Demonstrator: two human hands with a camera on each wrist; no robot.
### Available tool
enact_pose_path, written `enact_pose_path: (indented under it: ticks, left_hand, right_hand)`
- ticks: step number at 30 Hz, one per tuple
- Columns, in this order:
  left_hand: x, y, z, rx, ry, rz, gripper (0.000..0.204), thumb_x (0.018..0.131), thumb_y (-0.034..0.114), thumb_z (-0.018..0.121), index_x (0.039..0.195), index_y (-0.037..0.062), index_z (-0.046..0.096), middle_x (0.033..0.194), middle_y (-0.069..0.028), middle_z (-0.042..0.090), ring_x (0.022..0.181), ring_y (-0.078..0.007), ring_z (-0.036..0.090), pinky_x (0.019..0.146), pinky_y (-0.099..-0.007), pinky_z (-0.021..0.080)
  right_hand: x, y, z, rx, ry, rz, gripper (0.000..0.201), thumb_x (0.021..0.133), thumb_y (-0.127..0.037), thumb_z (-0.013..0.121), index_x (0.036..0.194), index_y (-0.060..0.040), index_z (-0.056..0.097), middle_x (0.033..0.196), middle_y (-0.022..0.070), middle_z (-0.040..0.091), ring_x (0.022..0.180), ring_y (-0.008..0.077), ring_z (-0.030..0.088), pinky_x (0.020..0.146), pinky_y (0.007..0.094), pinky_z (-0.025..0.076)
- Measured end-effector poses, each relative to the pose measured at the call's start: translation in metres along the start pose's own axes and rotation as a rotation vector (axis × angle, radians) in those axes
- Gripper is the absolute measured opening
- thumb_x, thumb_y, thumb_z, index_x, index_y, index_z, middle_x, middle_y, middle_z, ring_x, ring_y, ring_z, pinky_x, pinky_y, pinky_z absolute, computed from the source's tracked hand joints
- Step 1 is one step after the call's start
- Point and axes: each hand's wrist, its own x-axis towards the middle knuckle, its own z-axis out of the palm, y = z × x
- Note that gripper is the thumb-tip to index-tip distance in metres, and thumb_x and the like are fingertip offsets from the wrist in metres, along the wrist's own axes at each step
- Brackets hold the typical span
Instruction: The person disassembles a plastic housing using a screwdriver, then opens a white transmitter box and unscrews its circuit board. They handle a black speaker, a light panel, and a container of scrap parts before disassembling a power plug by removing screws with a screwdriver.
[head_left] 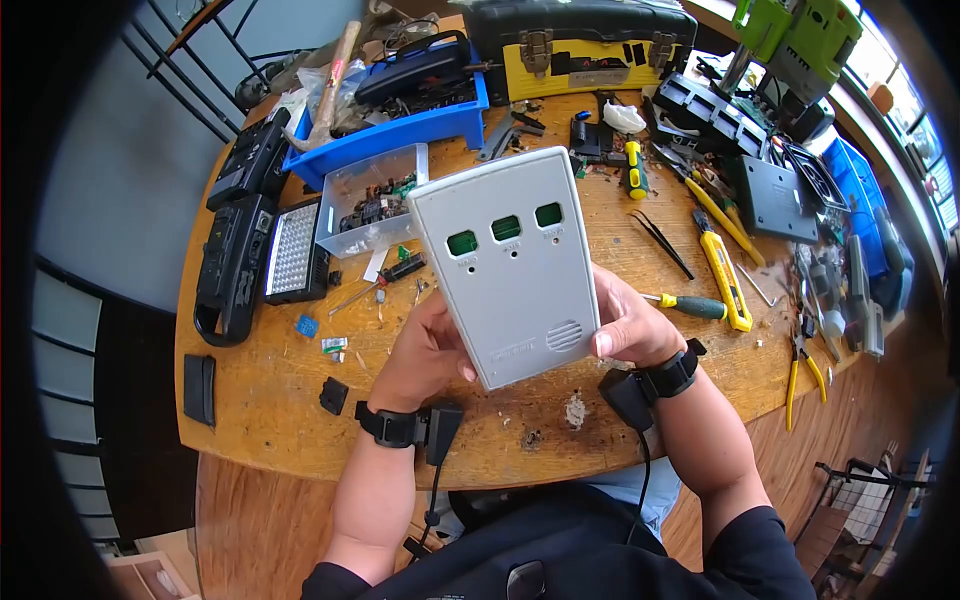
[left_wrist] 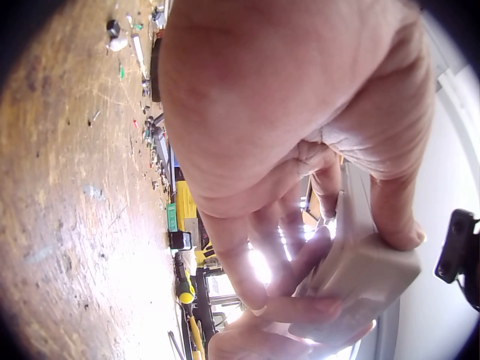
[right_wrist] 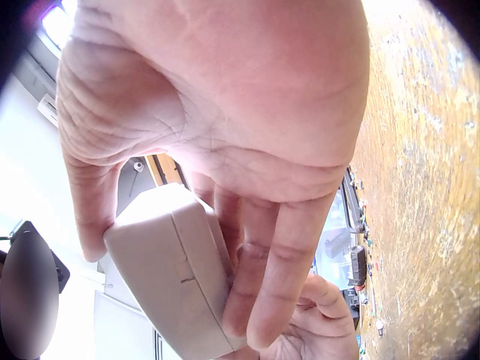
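Observation:
A light grey plastic device case [head_left: 515,290] is held up over the bench in the head view. Three small windows near its far end show green behind them, and a round slotted grille sits at the near right corner. My left hand [head_left: 415,352] grips its lower left edge, thumb on the front. On the opposite edge my right hand [head_left: 638,325] holds it, thumb beside the grille. From the right wrist, the case [right_wrist: 169,274] shows a seam along its side, with fingers curled behind it. In the left wrist view, fingers of both hands meet behind the case [left_wrist: 367,277].
On the wooden bench [head_left: 480,440] stand a blue tray [head_left: 390,135] with a hammer [head_left: 335,85], a clear bin [head_left: 375,200] of small parts and a yellow-black toolbox [head_left: 590,60]. Screwdriver [head_left: 695,306], utility knife [head_left: 725,280], tweezers [head_left: 662,243] and pliers [head_left: 800,365] lie right.

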Motion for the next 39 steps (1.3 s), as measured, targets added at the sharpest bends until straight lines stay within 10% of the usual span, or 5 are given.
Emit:
enact_pose_path:
  ticks: [25, 30, 39]
  left_hand:
    - [0.006, 0.000, -0.005, 0.010, -0.119, -0.027, 0.087, 0.067, 0.004, 0.077, 0.140, 0.0044, 0.031, 0.107, -0.0001, 0.058, 0.100, -0.0086, 0.053, 0.085, -0.0239, 0.041]
    - [0.010, 0.007, 0.011, -0.042, -0.098, 0.012, 0.088, 0.075, 0.024, 0.076, 0.142, 0.0021, 0.024, 0.131, -0.0073, 0.047, 0.106, -0.0147, 0.053, 0.091, -0.0291, 0.042]
    - [0.020, -0.001, 0.012, 0.028, -0.165, -0.004, 0.101, 0.069, 0.055, 0.070, 0.140, 0.0030, 0.021, 0.127, -0.0134, 0.050, 0.112, -0.0286, 0.054, 0.091, -0.0411, 0.047]
  right_hand:
    - [-0.001, 0.013, -0.012, -0.003, 0.072, 0.051, 0.101, 0.060, -0.029, 0.078, 0.140, 0.0011, 0.024, 0.135, 0.0133, 0.040, 0.125, 0.0228, 0.039, 0.106, 0.0359, 0.028]
    - [0.001, 0.015, -0.015, 0.010, 0.072, -0.020, 0.093, 0.066, -0.034, 0.075, 0.136, 0.0015, 0.027, 0.126, 0.0154, 0.046, 0.112, 0.0261, 0.051, 0.080, 0.0412, 0.052]
    - [0.006, 0.016, -0.016, -0.081, 0.233, -0.142, 0.083, 0.074, -0.036, 0.072, 0.134, 0.0004, 0.027, 0.119, 0.0169, 0.051, 0.098, 0.0256, 0.059, 0.067, 0.0365, 0.056]
